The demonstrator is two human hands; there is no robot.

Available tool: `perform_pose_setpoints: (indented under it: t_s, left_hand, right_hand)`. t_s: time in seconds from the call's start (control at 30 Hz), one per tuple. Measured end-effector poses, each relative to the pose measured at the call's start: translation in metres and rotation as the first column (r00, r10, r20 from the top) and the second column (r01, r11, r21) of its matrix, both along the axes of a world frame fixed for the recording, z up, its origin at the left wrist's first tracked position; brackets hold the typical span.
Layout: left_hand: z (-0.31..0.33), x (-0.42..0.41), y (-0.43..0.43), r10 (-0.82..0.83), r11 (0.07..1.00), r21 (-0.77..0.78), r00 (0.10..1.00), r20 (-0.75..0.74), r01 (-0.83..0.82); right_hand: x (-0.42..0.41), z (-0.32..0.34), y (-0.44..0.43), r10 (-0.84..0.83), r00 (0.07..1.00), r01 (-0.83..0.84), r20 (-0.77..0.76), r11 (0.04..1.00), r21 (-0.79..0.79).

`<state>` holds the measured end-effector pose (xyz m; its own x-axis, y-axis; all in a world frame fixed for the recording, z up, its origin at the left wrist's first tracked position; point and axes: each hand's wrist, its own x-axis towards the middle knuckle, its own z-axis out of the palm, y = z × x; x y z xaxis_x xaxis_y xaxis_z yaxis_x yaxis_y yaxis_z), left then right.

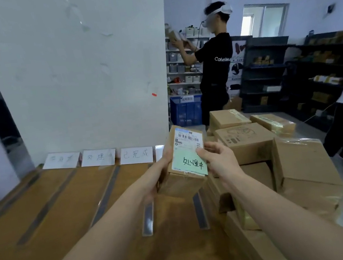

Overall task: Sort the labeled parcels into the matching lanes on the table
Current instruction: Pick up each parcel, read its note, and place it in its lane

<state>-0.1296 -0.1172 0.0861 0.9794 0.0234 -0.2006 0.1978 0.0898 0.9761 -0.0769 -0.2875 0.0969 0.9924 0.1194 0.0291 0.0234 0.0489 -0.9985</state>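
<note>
On the left is a brown table (45, 215) with dark tape lines (105, 197) that split it into lanes. White cards (98, 157) with writing stand at the far end by the wall. The left hand (163, 171) curls round the left side of a small brown parcel (183, 183). The parcel is up in the air, over the right end of the lanes. A green note (190, 163) with writing is on top of it. The right hand (219, 158) grips the right side, with its thumb on the note. More boxes (245, 141) are piled to the right. Behind them, a person in a black shirt (216, 63) stands at the shelves.
</note>
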Motion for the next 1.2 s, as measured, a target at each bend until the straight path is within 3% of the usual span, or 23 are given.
perform_pose_setpoints:
  t_s: [0.1, 0.37, 0.63, 0.93, 1.2]
  left_hand:
    - [-0.004, -0.007, 0.008, 0.005, 1.000, 0.016, 1.000, -0.025, -0.005]
    - [-0.028, -0.023, 0.030, 0.242, 0.959, -0.140, 0.969, -0.050, -0.247]
    - [-0.041, -0.044, 0.087, 0.350, 0.924, -0.139, 0.935, -0.058, -0.355]
    - [-0.038, -0.051, 0.196, 0.443, 0.889, 0.145, 0.896, -0.028, -0.435]
    - [-0.043, -0.042, 0.287, 0.465, 0.885, 0.029, 0.884, -0.040, -0.464]
  right_hand:
    - [-0.004, -0.005, 0.007, 0.045, 0.999, -0.045, 0.004, 0.999, -0.018]
    - [-0.012, -0.024, 0.041, 0.253, 0.964, -0.256, -0.077, 0.966, -0.035]
    - [-0.024, -0.029, 0.101, 0.414, 0.905, -0.422, -0.094, 0.902, -0.092]
    - [-0.030, -0.040, 0.217, 0.343, 0.928, -0.358, -0.145, 0.930, -0.089]
    - [-0.021, -0.049, 0.319, 0.283, 0.948, -0.290, -0.143, 0.956, -0.035]
